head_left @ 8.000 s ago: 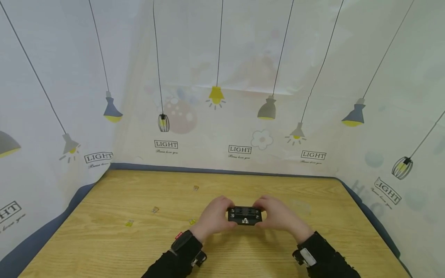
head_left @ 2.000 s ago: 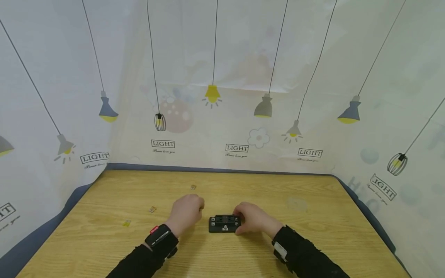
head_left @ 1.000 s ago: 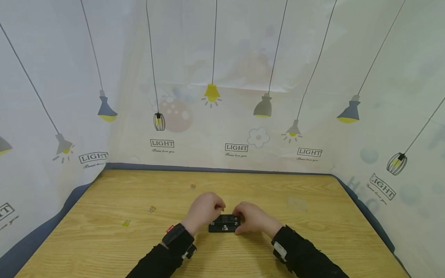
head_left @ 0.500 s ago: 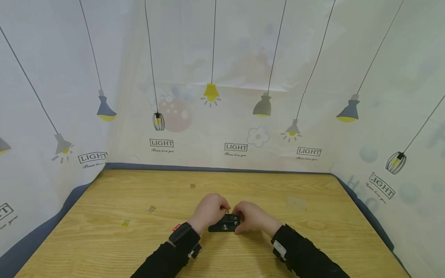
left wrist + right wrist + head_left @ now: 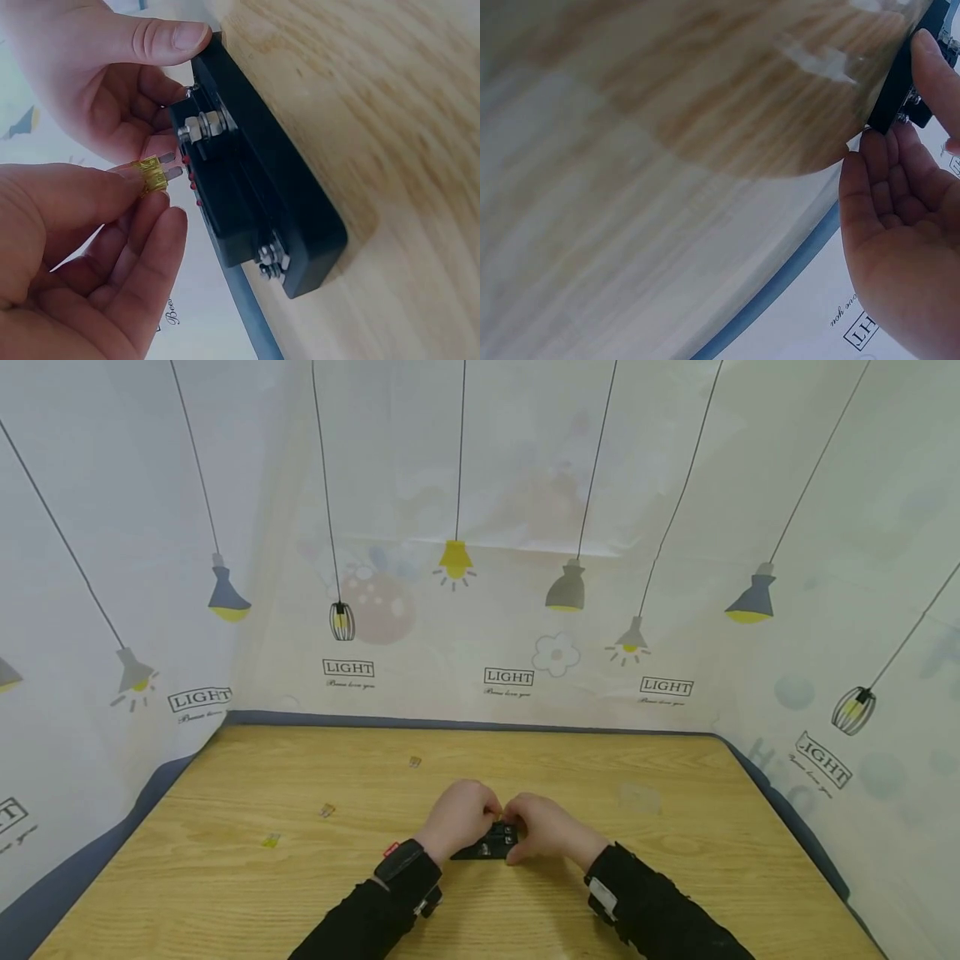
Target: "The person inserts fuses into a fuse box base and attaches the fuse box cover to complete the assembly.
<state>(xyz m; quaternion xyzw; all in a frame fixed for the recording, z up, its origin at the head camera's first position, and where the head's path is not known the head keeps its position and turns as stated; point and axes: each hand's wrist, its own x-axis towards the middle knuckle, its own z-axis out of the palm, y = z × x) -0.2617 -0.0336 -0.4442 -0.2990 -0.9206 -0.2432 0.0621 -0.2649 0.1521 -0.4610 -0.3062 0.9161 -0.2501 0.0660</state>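
Observation:
A black fuse block (image 5: 491, 847) with metal nuts and bolts and a row of small red dots sits on the wooden table. My right hand (image 5: 551, 828) grips its right end, thumb on one side and fingers on the other, as the right wrist view also shows. Between thumb and fingers, my left hand (image 5: 462, 816) pinches a yellow blade fuse (image 5: 154, 174). The fuse's two metal prongs point at the block's top beside the red dots, just short of it in the left wrist view. In the head view the left hand covers part of the block.
Small translucent pieces lie on the table (image 5: 225, 893): a yellow-green one (image 5: 271, 841), an orange-brown one (image 5: 326, 811) and another brownish one (image 5: 414, 762). A faint clear film (image 5: 641, 797) is at the right. Printed sheets (image 5: 480, 635) surround the table's back and sides.
Both hands held the block at first; the left let go and took the yellow fuse from the table. It has since moved right, over the block. The right hand keeps its grip.

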